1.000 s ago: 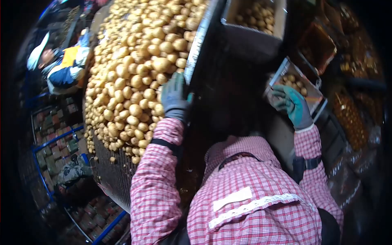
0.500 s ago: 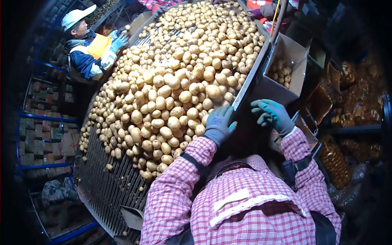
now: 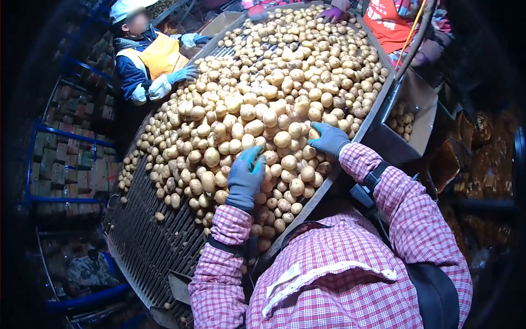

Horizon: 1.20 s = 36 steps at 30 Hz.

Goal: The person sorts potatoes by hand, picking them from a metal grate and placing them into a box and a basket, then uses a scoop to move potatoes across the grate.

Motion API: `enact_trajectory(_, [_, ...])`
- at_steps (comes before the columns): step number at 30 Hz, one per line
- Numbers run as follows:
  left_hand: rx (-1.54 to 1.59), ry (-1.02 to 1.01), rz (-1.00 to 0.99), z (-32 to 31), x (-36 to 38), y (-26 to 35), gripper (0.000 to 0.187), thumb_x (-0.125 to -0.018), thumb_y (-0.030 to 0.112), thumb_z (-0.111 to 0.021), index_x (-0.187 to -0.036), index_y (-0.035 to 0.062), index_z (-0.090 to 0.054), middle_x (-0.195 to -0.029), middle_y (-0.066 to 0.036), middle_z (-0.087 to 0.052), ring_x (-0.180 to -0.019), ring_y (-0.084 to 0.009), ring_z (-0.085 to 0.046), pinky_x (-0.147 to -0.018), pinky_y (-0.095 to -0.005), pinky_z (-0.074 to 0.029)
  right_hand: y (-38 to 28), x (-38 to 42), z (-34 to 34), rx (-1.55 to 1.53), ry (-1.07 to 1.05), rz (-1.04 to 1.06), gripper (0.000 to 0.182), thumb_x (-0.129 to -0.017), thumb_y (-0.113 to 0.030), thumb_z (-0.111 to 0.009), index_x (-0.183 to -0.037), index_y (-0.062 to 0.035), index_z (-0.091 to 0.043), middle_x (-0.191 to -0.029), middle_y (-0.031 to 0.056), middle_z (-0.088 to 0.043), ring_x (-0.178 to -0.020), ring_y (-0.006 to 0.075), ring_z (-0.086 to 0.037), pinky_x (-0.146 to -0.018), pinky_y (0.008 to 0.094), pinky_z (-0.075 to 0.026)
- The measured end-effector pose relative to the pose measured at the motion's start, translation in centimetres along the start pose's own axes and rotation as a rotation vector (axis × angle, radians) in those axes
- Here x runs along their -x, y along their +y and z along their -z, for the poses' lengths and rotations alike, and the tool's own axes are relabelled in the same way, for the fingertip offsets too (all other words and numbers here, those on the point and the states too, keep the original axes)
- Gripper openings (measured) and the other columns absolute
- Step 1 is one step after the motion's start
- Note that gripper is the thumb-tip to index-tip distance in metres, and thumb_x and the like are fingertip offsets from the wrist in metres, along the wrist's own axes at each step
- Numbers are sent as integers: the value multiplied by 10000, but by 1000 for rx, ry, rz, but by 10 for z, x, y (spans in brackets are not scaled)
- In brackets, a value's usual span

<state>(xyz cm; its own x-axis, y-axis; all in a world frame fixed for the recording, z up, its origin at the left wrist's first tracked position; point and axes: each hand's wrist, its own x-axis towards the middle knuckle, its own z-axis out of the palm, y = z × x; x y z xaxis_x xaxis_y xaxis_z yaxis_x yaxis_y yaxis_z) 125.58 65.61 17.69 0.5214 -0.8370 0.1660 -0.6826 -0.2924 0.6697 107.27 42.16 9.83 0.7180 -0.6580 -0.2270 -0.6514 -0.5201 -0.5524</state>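
A large heap of potatoes (image 3: 235, 120) covers a slatted sorting table (image 3: 148, 247). My left hand (image 3: 245, 174), in a grey-green glove, lies over the near part of the heap with thumb and fingers apart; no potato shows in its grasp. Further right, my right hand (image 3: 330, 139) touches potatoes close to the table's near right edge, its fingers spread and pointing left. Whether anything lies under its palm is hidden.
Across the table at the upper left stands a co-worker (image 3: 159, 55) with gloved hands at the heap. Other co-workers reach in from the far side. A cardboard box (image 3: 422, 115) holding potatoes adjoins the right edge. Stacked cartons (image 3: 71, 164) fill shelves at the left.
My left hand has moved left and down over the heap. My right hand has come from beside the box onto the potatoes. The view has shifted, and the co-worker's hand now rests on the heap.
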Motion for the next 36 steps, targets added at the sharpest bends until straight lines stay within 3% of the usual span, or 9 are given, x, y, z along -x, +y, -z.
enact_trajectory(3, [-34, -7, 73, 1, -35, 2, 339, -900, 214, -656, -1212, 81, -659, -1145, -153, -670, -976, -295, -670, -865, -379, -531, 2, -10, 13, 60, -115, 52, 747, -807, -491, -667, -1437, -139, -471, -1344, 151, -588, -1212, 329, -584, -1012, 431, -476])
enact_trajectory(8, [-204, -78, 125, -44, -112, 1, 494, -860, 327, -713, -1284, 96, -606, -1189, -138, -640, -1006, -291, -650, -880, -387, -523, 29, -42, 10, -848, -352, 34, 487, -838, -287, -751, -1202, 16, -641, -1028, 102, -691, -877, 163, -665, -770, 315, -562])
enact_trajectory(13, [-223, -51, 103, -76, -150, -14, 470, -812, 266, -760, -1233, 83, -663, -1138, -140, -688, -1022, -251, -675, -875, -345, -537, 50, -28, 40, -1663, -555, -395, 420, -926, -356, -673, -1220, -63, -614, -1047, 95, -678, -890, 208, -686, -672, 374, -604])
enact_trajectory(17, [948, -174, 629, -57, -155, 11, 393, -899, 123, -636, -1284, 43, -620, -1140, -79, -665, -946, -157, -665, -783, -262, -568, 56, -26, 64, -1483, -486, 68, 446, -997, -389, -558, -1168, 15, -639, -1057, 149, -702, -900, 248, -718, -719, 342, -615])
enact_trajectory(21, [1221, -295, 615, -65, -137, 39, 501, -894, 86, -582, -1383, 1, -518, -1203, -92, -636, -999, -146, -643, -809, -244, -562, 59, -37, 79, -1588, -770, -237, 572, -1007, -505, -495, -1140, 24, -667, -940, 138, -719, -724, 212, -707, -641, 297, -592])
enact_trajectory(27, [900, -388, 532, -98, -119, 91, 546, -871, 57, -662, -1392, -23, -519, -1286, -114, -619, -1126, -159, -608, -948, -278, -513, 46, -27, 83, -1660, -1068, -237, 482, -1025, -438, -497, -1287, -42, -587, -1088, 99, -690, -906, 203, -712, -714, 325, -618])
enact_trajectory(29, [778, -443, 556, -109, -114, 114, 506, -924, 84, -669, -1393, -30, -517, -1294, -106, -616, -1120, -151, -606, -965, -284, -509, 42, -17, 83, -1652, -974, -206, 486, -1022, -446, -496, -1246, -29, -605, -1007, 104, -701, -706, 212, -693, -585, 327, -587])
enact_trajectory(33, [511, -516, 229, -132, -104, 110, 518, -958, 72, -636, -1439, -22, -469, -1326, -107, -595, -1131, -150, -598, -947, -278, -509, 79, -5, 63, -1359, -654, 301, 420, -1020, -403, -545, -1219, -46, -644, -1115, 7, -657, -1049, 87, -581, -940, 265, -469])
enact_trajectory(36, [563, -586, 228, -139, -103, 122, 516, -956, 48, -634, -1438, -29, -465, -1352, -123, -577, -1182, -161, -574, -1008, -295, -472, 82, 15, 87, -1507, -717, -63, 430, -1008, -377, -581, -1243, -21, -635, -1154, 5, -654, -1103, 85, -566, -986, 256, -426])
